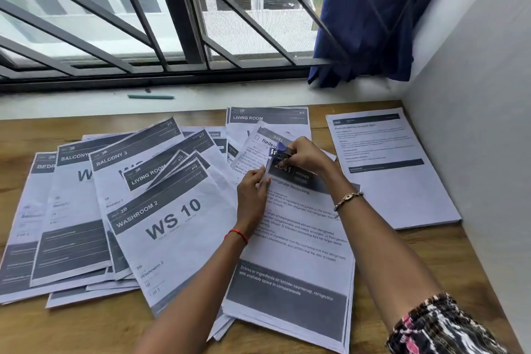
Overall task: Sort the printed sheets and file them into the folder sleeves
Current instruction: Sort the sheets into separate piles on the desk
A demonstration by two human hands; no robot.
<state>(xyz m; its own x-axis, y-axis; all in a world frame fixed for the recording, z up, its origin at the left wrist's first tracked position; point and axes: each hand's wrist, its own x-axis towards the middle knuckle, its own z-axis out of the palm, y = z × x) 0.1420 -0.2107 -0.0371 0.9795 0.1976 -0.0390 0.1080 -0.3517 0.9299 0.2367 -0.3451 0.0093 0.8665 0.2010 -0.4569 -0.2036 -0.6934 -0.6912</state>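
Printed sheets lie spread over the wooden table (431, 261). A stack headed "Refrigerator Restocking" (298, 256) sits in front of me. My right hand (301, 155) grips a small blue stapler (280, 151) at the stack's top left corner. My left hand (253, 195) holds the stack's left edge just below that corner. To the left lies the "Washroom 2 / WS 10" sheet (172, 233), with Balcony, Living Room and Bedroom sheets (71, 210) fanned around it. No folder is in view.
A separate neat pile of sheets (393, 178) lies at the right by the white wall. A "Living Room" sheet (267, 121) lies at the back. A teal pen (150, 96) rests on the window sill. A blue curtain (367, 17) hangs at the barred window.
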